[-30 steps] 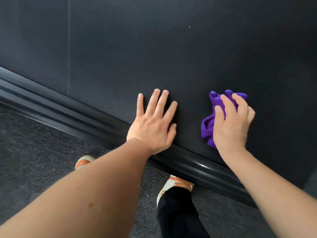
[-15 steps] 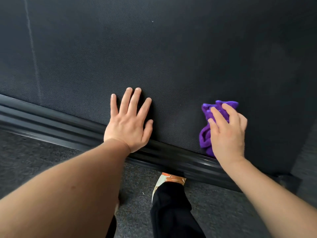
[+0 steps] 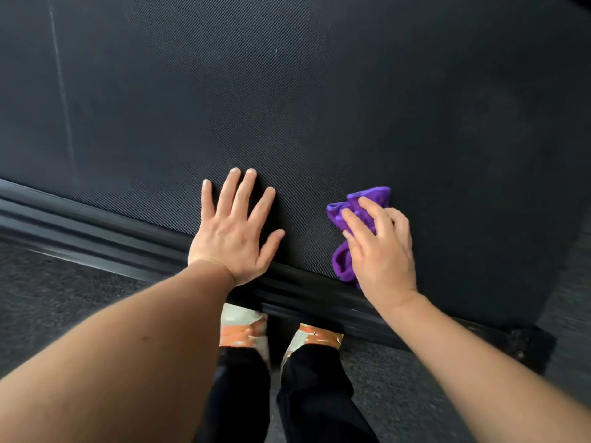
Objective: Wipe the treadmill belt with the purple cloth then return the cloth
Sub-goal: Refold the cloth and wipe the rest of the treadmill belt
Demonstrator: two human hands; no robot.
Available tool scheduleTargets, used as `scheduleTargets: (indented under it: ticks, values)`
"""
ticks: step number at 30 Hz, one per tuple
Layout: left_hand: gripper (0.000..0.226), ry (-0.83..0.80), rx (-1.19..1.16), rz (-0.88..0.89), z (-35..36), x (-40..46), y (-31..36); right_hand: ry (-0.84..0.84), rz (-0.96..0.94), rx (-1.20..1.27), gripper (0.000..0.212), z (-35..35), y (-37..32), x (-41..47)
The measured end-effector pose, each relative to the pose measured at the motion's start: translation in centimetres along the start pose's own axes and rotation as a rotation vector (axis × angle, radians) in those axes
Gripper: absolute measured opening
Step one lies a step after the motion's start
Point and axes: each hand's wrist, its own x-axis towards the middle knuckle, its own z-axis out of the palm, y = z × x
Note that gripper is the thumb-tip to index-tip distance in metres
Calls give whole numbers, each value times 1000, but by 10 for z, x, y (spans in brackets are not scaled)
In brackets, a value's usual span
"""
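The treadmill belt (image 3: 287,107) is a dark ribbed surface that fills the upper view. My left hand (image 3: 235,231) lies flat on it with fingers spread, its heel on the near side rail (image 3: 96,231). To its right the crumpled purple cloth (image 3: 367,196) sits on the belt close to that rail. My right hand (image 3: 380,251) covers the cloth and holds it down, fingers curved over the bunch. Purple folds stick out past the fingertips and beside the wrist. The thumb is hidden.
A pale seam line (image 3: 60,91) crosses the belt at the far left. The belt's black end cap (image 3: 524,346) is at the lower right. My two orange-and-white shoes (image 3: 243,330) stand on grey carpet (image 3: 64,298) just below the rail.
My right hand drew the cloth toward the near rail, then slid it left, closer to my left hand. The view tilted down, so both shoes now show.
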Motion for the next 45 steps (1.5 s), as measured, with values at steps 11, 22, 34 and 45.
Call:
scheduleTargets:
  ticks: [11,22,34,45]
  values:
    - [70,-31,-26,5,1,0,0,183,363,106,33,-3,-1,51]
    - [70,-5,-12,0,3,0,1,20,33,-12,32,0,7,-12]
    - [69,-68,-21,59,-5,24,82,130,350,56,28,-17,50,4]
    - [103,-335,46,182,11,56,179,11,337,-71,36,-31,115,-59]
